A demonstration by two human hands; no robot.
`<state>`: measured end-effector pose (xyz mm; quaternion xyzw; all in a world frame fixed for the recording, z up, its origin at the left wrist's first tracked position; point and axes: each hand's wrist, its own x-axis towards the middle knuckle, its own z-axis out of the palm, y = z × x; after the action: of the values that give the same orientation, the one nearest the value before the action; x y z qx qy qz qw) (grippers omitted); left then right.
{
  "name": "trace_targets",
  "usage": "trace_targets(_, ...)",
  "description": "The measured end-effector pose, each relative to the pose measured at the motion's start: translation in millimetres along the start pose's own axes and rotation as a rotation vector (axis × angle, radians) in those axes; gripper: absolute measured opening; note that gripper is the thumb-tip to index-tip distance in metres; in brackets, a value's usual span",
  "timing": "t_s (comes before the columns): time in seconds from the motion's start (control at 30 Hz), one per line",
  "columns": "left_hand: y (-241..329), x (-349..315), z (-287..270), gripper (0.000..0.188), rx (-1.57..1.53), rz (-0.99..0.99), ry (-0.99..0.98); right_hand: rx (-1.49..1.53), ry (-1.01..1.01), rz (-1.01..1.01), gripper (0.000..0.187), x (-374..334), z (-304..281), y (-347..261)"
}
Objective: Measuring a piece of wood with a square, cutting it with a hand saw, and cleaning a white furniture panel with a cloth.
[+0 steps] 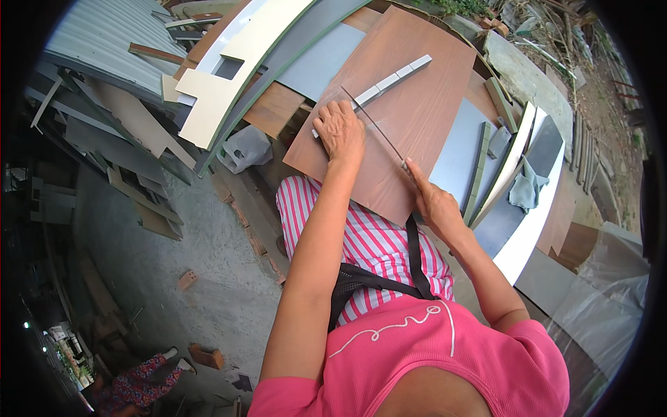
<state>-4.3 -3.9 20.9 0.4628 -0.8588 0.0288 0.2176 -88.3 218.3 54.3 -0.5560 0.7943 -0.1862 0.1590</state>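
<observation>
A brown wood-grain board (417, 83) lies across my lap. On it rests a slim grey strip (392, 78) marked off into short blocks, slanting up to the right. My left hand (340, 132) is closed over the strip's lower part, pressing it to the board, and hides much of it. One small end (315, 133) pokes out beside the fingers. My right hand (432, 198) is closed round the near end of a long thin dark blade (379, 130). That blade crosses the strip just right of my left fingers. Its exact kind is unclear.
Cream cut-out panel (205, 104) and other curved boards lie to the left, by a plastic bag (248, 148). On the right are a green-edged segmented strip (478, 170), a bluish cloth (528, 186) and clear sheeting (611, 278). Another person's patterned clothing (142, 382) shows at lower left.
</observation>
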Motion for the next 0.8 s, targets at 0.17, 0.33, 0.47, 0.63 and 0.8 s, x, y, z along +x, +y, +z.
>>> trace_targets(0.17, 2, -2, -3, 0.020, -0.022, 0.025, 0.013, 0.008, 0.015, -0.027, 0.071, 104, 18, -21)
trace_targets(0.33, 0, -2, 1, 0.021, -0.019, 0.006, 0.022, 0.054, 0.079, -0.125, 0.070, 116, 24, -28)
trace_targets(0.47, 2, 0, -2, 0.019, -0.022, -0.001, -0.016, 0.027, -0.001, -0.023, 0.071, 51, 8, -15)
trace_targets(0.63, -1, 0, 1, 0.022, -0.074, -0.016, -0.037, 0.002, -0.004, 0.019, 0.072, -14, 6, 4)
trace_targets(0.8, 0, -1, 1, 0.021, 0.010, 0.025, 0.022, -0.012, -0.087, 0.086, 0.070, 32, -3, -15)
